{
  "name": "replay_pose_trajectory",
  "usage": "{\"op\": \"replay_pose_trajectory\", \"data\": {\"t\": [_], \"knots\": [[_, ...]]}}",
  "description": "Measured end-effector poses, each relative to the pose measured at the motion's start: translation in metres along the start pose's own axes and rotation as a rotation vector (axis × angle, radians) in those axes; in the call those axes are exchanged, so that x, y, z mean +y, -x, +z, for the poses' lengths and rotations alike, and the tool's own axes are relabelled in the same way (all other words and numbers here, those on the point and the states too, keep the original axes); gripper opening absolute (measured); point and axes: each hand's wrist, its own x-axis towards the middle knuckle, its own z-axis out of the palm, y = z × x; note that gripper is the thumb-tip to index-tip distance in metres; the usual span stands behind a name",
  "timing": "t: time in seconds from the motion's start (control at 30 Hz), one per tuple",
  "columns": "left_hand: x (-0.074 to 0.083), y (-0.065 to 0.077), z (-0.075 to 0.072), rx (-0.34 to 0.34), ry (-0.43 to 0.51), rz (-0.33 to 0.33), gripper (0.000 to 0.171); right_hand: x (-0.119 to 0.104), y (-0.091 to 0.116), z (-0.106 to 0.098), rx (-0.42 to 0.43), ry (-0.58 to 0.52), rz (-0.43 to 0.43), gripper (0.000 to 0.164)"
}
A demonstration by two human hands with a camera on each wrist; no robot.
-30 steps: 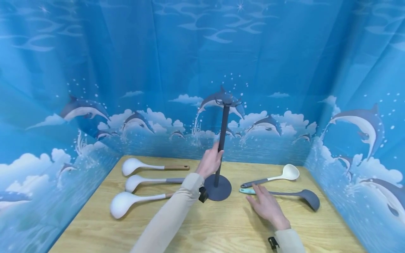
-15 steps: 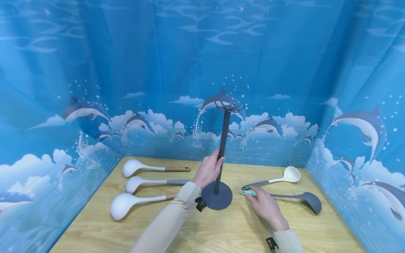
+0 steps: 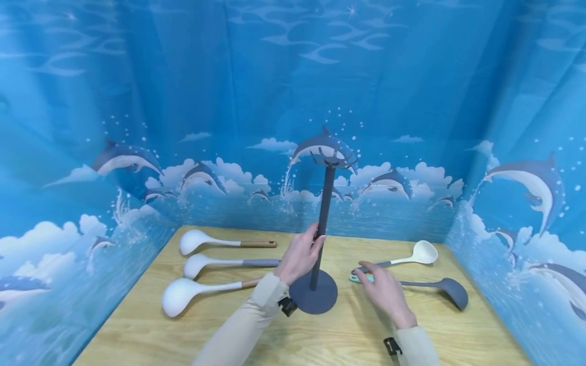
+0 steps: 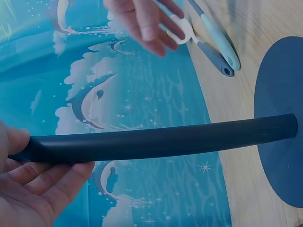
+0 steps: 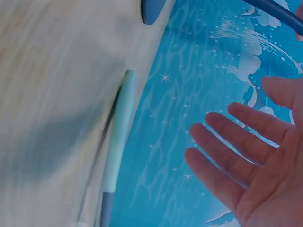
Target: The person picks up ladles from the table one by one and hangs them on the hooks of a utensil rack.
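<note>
My left hand grips the pole of a dark utensil stand. The stand has a round flat base and a ring of hooks on top; no utensil hangs there. In the left wrist view, thumb and fingers wrap the pole. My right hand is over the mint-green handle of a dark grey ladle. The right wrist view shows that hand's fingers spread, apart from the mint handle. Just behind lies a white ladle with a grey handle.
On the wooden table's left side lie three white ladles: a far one with a wooden handle, a middle one with a grey handle, and a near one with a wooden handle. Blue dolphin-print curtain surrounds the table.
The stand has come nearer to me, carried along by my left hand on its pole. My right hand stays over the mint handle, with only slight movement. The ladles lie as before.
</note>
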Motion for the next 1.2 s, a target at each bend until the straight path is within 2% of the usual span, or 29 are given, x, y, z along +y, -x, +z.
{"op": "replay_pose_trajectory", "data": {"t": [0.1, 0.3, 0.53, 0.73, 0.83, 0.97, 1.2], "knots": [[0.002, 0.005, -0.001, -0.004, 0.009, 0.014, 0.03, -0.004, -0.002, -0.004, 0.031, -0.02, 0.002, 0.056], [0.004, 0.011, -0.002, 0.008, 0.027, 0.04, 0.029, -0.015, -0.009, -0.012, 0.114, -0.055, -0.032, 0.047], [0.005, 0.017, -0.004, 0.009, 0.028, 0.062, 0.026, -0.022, -0.012, -0.017, 0.124, -0.078, -0.014, 0.04], [-0.001, 0.019, -0.003, 0.027, 0.097, 0.047, 0.019, -0.026, -0.014, -0.023, 0.153, -0.096, -0.025, 0.038], [-0.004, 0.019, -0.002, 0.024, 0.11, 0.03, 0.019, -0.028, -0.017, -0.027, 0.169, -0.081, -0.037, 0.037], [-0.008, 0.021, -0.003, 0.01, 0.097, 0.012, 0.027, -0.029, -0.021, -0.03, 0.163, -0.029, -0.063, 0.035], [-0.019, 0.029, -0.01, 0.014, 0.035, 0.0, 0.039, -0.033, -0.027, -0.032, 0.144, 0.054, -0.129, 0.033]]}}
